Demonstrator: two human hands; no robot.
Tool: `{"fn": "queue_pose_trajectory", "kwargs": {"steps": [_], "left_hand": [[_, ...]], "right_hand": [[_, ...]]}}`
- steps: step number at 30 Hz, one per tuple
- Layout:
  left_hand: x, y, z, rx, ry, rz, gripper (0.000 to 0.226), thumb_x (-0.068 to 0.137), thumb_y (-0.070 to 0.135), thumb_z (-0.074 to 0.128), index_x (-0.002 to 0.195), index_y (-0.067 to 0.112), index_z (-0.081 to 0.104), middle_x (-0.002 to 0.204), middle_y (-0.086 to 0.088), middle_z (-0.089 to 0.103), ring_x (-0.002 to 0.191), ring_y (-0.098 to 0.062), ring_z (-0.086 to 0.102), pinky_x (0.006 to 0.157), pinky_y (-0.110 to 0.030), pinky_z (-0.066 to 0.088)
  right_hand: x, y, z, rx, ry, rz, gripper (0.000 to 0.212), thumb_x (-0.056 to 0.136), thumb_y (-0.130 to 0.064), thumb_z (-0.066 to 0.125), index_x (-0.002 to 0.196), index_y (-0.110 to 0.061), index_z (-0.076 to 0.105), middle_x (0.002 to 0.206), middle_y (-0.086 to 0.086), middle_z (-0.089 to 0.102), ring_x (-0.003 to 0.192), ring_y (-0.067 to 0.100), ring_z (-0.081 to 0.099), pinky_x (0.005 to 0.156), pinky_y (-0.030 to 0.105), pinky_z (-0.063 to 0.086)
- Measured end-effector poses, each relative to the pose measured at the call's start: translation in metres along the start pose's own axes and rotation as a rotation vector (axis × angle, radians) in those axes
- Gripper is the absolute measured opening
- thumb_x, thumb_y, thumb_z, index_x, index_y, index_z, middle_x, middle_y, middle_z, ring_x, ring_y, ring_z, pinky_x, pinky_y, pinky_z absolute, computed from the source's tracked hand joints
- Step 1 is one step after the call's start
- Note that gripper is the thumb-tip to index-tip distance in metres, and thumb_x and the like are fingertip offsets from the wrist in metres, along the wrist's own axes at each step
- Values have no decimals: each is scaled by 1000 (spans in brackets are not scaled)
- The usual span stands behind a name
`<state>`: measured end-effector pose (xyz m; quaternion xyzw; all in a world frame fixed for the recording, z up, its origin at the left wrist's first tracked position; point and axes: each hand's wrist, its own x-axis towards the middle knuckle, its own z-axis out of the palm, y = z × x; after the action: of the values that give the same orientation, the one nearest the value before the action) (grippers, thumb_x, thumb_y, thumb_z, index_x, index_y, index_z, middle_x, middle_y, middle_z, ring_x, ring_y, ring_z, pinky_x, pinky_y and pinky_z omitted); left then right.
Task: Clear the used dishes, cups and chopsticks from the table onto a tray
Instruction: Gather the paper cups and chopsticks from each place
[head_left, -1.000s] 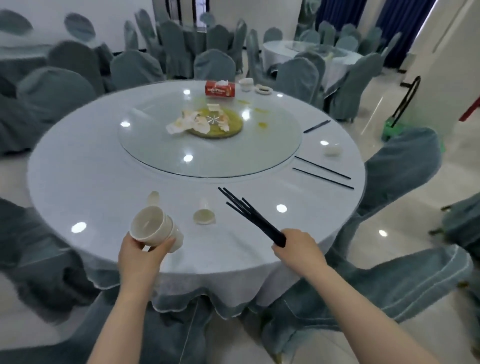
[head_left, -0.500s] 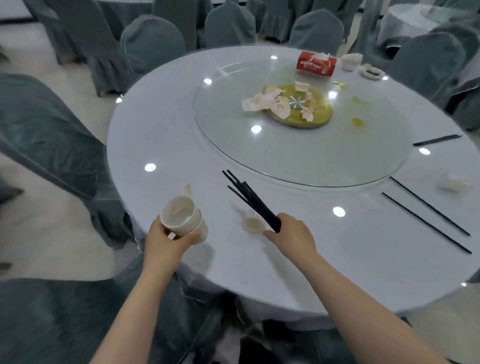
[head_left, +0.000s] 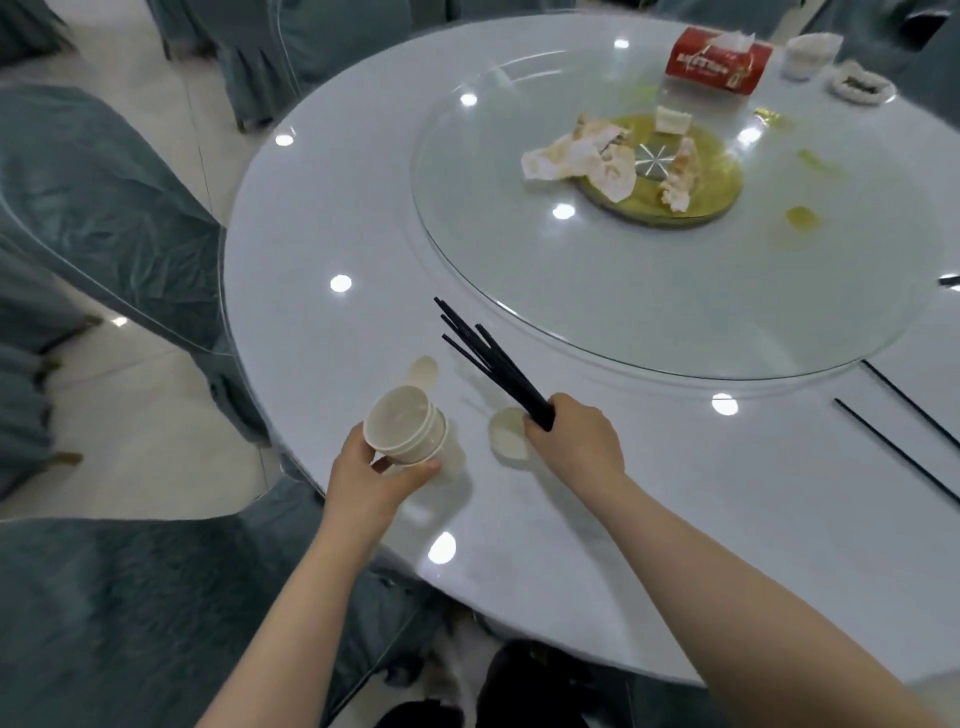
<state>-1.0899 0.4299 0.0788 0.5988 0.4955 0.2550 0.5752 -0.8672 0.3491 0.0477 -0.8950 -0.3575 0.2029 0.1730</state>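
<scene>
We see our left hand (head_left: 370, 475) and right hand (head_left: 576, 444) bare, both forearms uncovered, with no sleeves showing.

Left hand (head_left: 371, 475): low at table's near edge, fingers and thumb curled round stack of nested cream-white paper cups (head_left: 410, 431), stack tilted, mouth facing up and left. Left forearm bare, rising from bottom of view, slanting up and right to wrist.

Right hand (head_left: 576, 447): knuckles up, fist closed round bundle of thin black chopsticks (head_left: 493, 364); sticks fan out up and left from fist. Right forearm bare, entering from lower right corner, stretched diagonally up and left over table.
</scene>
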Motion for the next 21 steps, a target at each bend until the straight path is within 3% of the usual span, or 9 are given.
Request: {"fn": "queue_pose_trajectory", "kwargs": {"steps": [3,8,12,18,21], "left_hand": [[3,4,11,19,-14,33,60,67,9,86,117,25,57,113,3,66,100,-7,63,77,-18,48],[3,10,34,-20,-57,58,58,67,3,85,112,28,57,110,4,65,93,1,64,69,-9,49],[0,7,54,-28,-143,83,58,68,-1,83,113,22,54,115,-3,60,92,4,62,71,-8,48],[1,4,78,2,-195,121,65,67,-3,83,119,21,53,120,2,56,108,-2,56,85,-15,46],[3,3,88,67,-232,157,66,63,7,87,116,28,53,120,5,55,107,2,55,85,-16,45]], "right_hand": [[8,2,-10,10,-20,-6,25,82,-38,52,66,-20,45,63,-1,55,57,22,52,44,28,30],[3,9,-8,60,-129,10,24,78,-37,57,70,-14,56,63,0,59,59,21,57,45,26,36],[-4,20,-7,161,-141,24,34,77,-43,60,60,-18,48,55,-4,51,53,16,50,44,27,33],[-13,46,-26,223,-82,82,37,76,-42,60,57,-18,40,50,-5,43,48,15,42,44,26,29],[-18,60,-33,222,-58,125,35,77,-41,60,59,-17,41,51,-4,44,49,15,43,45,27,29]]}}
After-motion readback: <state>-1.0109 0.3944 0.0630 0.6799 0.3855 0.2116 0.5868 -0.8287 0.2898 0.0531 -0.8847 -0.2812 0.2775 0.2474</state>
